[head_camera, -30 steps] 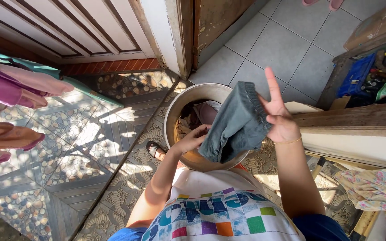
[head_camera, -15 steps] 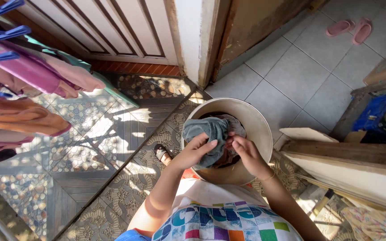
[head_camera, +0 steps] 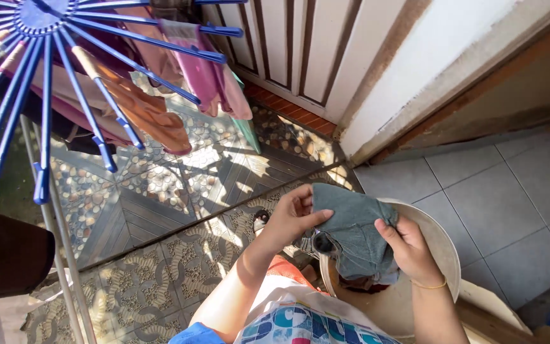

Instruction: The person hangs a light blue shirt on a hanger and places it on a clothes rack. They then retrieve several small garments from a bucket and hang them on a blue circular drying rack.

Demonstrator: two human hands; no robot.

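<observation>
Looking down from the head camera: left hand [head_camera: 294, 213] and right hand [head_camera: 407, 248] both closed on a grey-green garment [head_camera: 354, 232], held up between them, just above a round pale basin [head_camera: 444, 251]. Left fingers [head_camera: 307, 194] curled over the garment's left edge, thumb pressed along its near side, cloth pinched between. Right fingers wrapped round the garment's right edge, thumb [head_camera: 386, 234] flat on the cloth; thin gold bangle [head_camera: 431, 285] on that wrist. Garment bunched and folded, dark opening showing at its lower left, lower part hanging into the basin mouth. Basin standing at right centre on the seam between patterned paving [head_camera: 154, 267] and grey floor tiles [head_camera: 498, 204]; contents hidden behind the garment. Sandalled foot [head_camera: 261, 222] visible just left of the basin, under the left wrist. Near bottom edge, white shirt with coloured squares [head_camera: 307, 322].

Upper left: blue radial clip hanger [head_camera: 46, 16], spokes fanning outward with pegs at the tips, carrying pink and orange-brown laundry [head_camera: 154, 114], well apart from the hands. Thin metal pole [head_camera: 58, 242] running down the left side. Far centre: white panelled door [head_camera: 281, 44] above a strip of red brick, with a white wall corner [head_camera: 428, 70] to its right. Sun and hanger shadows falling across the pebble-pattern paving.
</observation>
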